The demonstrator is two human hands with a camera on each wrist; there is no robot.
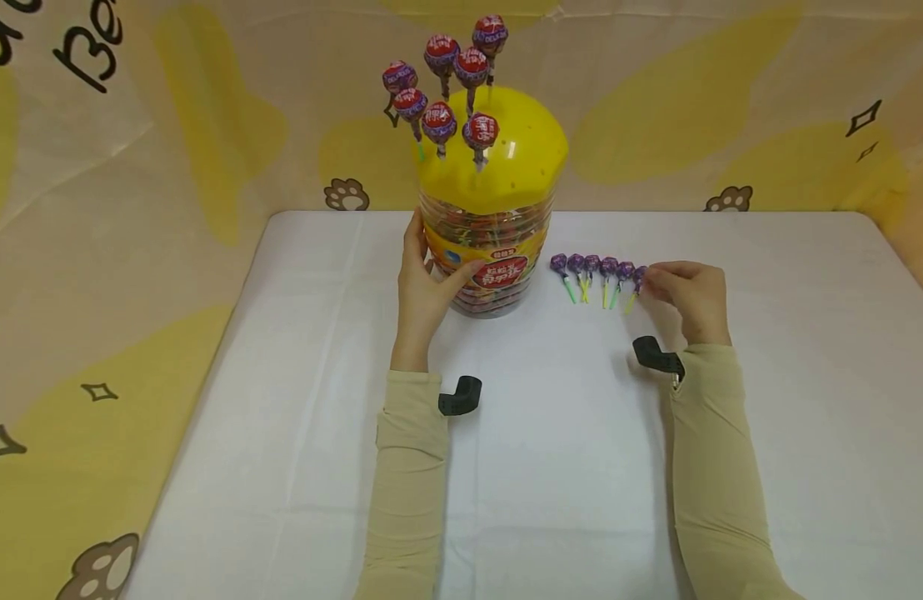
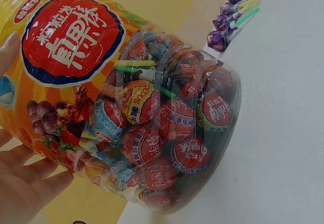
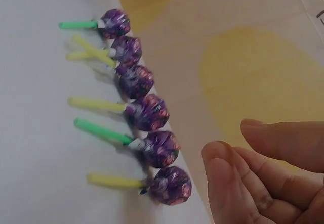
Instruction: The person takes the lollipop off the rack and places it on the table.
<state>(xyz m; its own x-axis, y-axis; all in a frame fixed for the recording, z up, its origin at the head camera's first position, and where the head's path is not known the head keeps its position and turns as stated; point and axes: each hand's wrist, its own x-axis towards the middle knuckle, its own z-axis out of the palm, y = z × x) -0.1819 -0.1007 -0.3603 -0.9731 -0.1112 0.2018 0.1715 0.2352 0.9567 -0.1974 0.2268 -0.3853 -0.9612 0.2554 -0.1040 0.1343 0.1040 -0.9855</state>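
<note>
Six wrapped lollipops (image 1: 607,267) lie in a row near the table's (image 1: 551,467) far edge; just beside the end one, the right hand (image 1: 690,292) bends thumb and fingers loosely, a gap between. Each should be light and hard, its wrapper slick; the stick offers a pinch. Left of that edge's middle, the left hand (image 1: 427,296) grips the jar (image 1: 499,271), likely heavy and slippery, best clasped round its side. Seven more lollipops (image 1: 440,122) stand in its yellow lid (image 1: 529,137).
</note>
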